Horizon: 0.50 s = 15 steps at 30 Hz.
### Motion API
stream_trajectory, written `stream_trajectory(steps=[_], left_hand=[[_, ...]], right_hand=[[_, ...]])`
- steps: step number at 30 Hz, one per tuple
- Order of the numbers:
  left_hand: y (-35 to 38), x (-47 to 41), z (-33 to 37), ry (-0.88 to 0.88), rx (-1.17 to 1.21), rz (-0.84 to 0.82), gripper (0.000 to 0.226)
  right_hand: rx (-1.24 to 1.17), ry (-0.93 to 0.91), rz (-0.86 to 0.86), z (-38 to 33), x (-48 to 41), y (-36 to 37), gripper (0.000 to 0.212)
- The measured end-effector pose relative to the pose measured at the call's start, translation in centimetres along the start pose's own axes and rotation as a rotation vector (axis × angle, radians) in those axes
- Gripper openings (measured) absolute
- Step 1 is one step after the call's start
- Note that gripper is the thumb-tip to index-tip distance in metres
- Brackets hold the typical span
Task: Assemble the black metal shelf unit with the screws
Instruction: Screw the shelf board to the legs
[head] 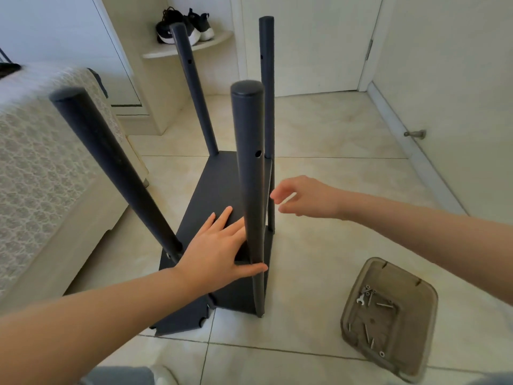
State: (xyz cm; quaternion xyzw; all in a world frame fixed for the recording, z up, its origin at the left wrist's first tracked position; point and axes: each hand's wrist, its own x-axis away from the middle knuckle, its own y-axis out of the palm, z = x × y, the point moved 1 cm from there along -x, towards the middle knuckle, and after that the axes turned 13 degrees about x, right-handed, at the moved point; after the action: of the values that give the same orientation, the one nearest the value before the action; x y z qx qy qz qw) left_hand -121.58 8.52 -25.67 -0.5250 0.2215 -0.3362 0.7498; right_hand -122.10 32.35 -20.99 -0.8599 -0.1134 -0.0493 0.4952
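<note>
Two bare forearms are seen reaching forward over a tiled floor (333, 129). Nearest, at the right, a translucent plastic tray (429, 315) is set on the tiles. Loose screws (384, 304) and a small wrench (360, 299) are gathered in it, probably so that they are within reach and cannot roll away. At the near left a second black panel (180, 320) is laid flat.

Just beyond, in the middle of the view, the black metal shelf unit (216, 187) is stood on the floor: a flat panel low down, with four poles rising from its corners. The left hand (219, 245) is laid flat on that panel, fingers (223, 218) straight and spread, the thumb touching the nearest pole (248, 162). The panel appears to be pressed down and the pole steadied in this way. The right hand (308, 198) is held just right of the same pole, its fingers (280, 194) half bent and slightly apart, with nothing seen between them. A reach for the pole or its joint is judged likely.

Empty screw holes are visible higher on the poles, so further shelves seem not yet fitted. A bed (41, 162) is seen at the left, and farther off a pair of shoes (183, 26) on a corner ledge and a closed door (313, 43).
</note>
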Motion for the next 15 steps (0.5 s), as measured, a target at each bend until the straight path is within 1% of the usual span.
stream_trajectory(steps=[2,4,7,9,11,13,15], left_hand=[[-0.8,-0.2,-0.3,0.016,0.009,-0.057,0.095],[-1.5,-0.2,-0.7,0.056,-0.035,-0.106,0.09],[-2.0,-0.6,-1.1,0.125,-0.25,-0.177,0.087],[-2.0,-1.3,-0.9,0.144,-0.297,-0.195,0.088],[-1.8,-1.7,-0.8,0.145,-0.278,-0.212,0.091],[-1.6,-1.7,-1.0,0.15,-0.301,-0.212,0.094],[-1.2,-1.6,-1.3,0.161,-0.315,-0.171,0.09]], right_hand=[[0.051,-0.029,-0.02,-1.2,2.0,0.5,0.03],[0.044,-0.044,-0.035,-2.5,3.8,0.7,0.028],[0.024,-0.072,-0.051,-4.3,5.7,0.4,0.026],[-0.003,-0.1,-0.06,-5.2,6.6,0.5,0.034],[-0.016,-0.126,-0.045,-6.0,7.2,0.8,0.042],[-0.041,-0.133,0.001,-6.4,7.6,1.2,0.041],[-0.048,-0.111,0.056,-6.5,7.7,1.7,0.039]])
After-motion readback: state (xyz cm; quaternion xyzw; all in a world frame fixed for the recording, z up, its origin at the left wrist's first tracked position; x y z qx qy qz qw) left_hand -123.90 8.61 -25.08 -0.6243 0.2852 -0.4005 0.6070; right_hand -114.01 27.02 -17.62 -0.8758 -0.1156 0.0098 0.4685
